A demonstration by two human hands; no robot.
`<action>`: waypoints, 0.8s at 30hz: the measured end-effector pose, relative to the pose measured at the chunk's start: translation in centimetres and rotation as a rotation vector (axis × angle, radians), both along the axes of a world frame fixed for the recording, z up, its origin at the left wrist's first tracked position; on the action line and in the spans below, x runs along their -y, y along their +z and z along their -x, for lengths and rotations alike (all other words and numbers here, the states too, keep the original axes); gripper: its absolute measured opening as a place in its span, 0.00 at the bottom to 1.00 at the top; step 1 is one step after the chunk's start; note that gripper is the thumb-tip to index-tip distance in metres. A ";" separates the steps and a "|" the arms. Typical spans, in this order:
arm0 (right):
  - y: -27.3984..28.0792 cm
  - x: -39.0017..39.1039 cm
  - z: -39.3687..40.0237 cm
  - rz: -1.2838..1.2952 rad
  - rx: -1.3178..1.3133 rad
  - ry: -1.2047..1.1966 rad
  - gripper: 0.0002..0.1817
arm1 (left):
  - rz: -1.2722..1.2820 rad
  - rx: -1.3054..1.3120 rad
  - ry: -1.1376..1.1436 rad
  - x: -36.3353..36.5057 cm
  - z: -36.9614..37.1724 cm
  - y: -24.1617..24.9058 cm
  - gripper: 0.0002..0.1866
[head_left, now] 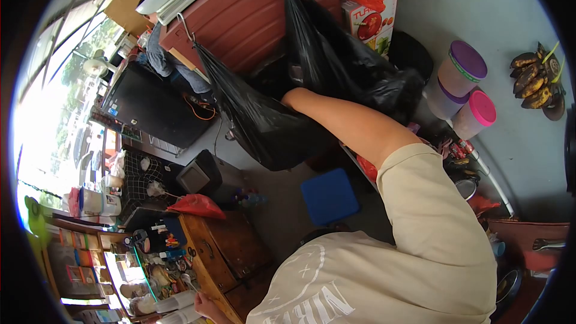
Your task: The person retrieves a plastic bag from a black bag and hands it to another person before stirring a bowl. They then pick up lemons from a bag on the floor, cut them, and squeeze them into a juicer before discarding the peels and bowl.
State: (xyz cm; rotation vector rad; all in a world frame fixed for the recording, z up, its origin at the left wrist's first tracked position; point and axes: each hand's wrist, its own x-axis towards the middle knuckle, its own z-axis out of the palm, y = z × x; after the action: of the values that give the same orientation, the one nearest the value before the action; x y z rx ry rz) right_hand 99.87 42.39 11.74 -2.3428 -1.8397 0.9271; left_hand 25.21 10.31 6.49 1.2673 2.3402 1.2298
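My right hand reaches down into a black plastic bag that hangs open from hooks on a maroon panel. The wrist is bent at the bag's mouth, and the fingers are hidden inside the dark opening. The bag's other side rises behind my forearm and is hooked at the panel's top edge. My left hand is low at the lower left, its fingers curled, beside translucent plastic containers on the wooden counter. Whatever those fingers hold, if anything, is hidden.
Stacked lidded tubs and a bunch of dark-spotted bananas are at the right. A blue stool stands on the floor below the bag. A black fridge-like box and a wooden cabinet are left. Another person's sleeve shows behind the panel.
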 end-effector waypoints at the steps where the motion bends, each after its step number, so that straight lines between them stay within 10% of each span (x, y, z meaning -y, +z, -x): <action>1: -1.3 -0.9 -0.4 -0.001 0.004 0.007 0.25 | 0.012 0.146 0.052 -0.3 -2.1 1.4 0.11; 8: 0.3 1.1 -0.6 -0.156 0.059 0.074 0.23 | -0.045 0.845 -0.195 -7.2 -17.5 6.7 0.10; 24: 13.5 11.4 3.0 -0.739 0.200 -0.176 0.13 | -0.150 1.226 -0.871 -20.0 -48.7 18.3 0.18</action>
State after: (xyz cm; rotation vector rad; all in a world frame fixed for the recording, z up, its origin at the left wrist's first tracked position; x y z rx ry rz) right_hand 96.88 30.95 25.21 -2.0965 -1.6032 -0.0320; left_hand 73.92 30.27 24.81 0.9111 0.7284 1.2599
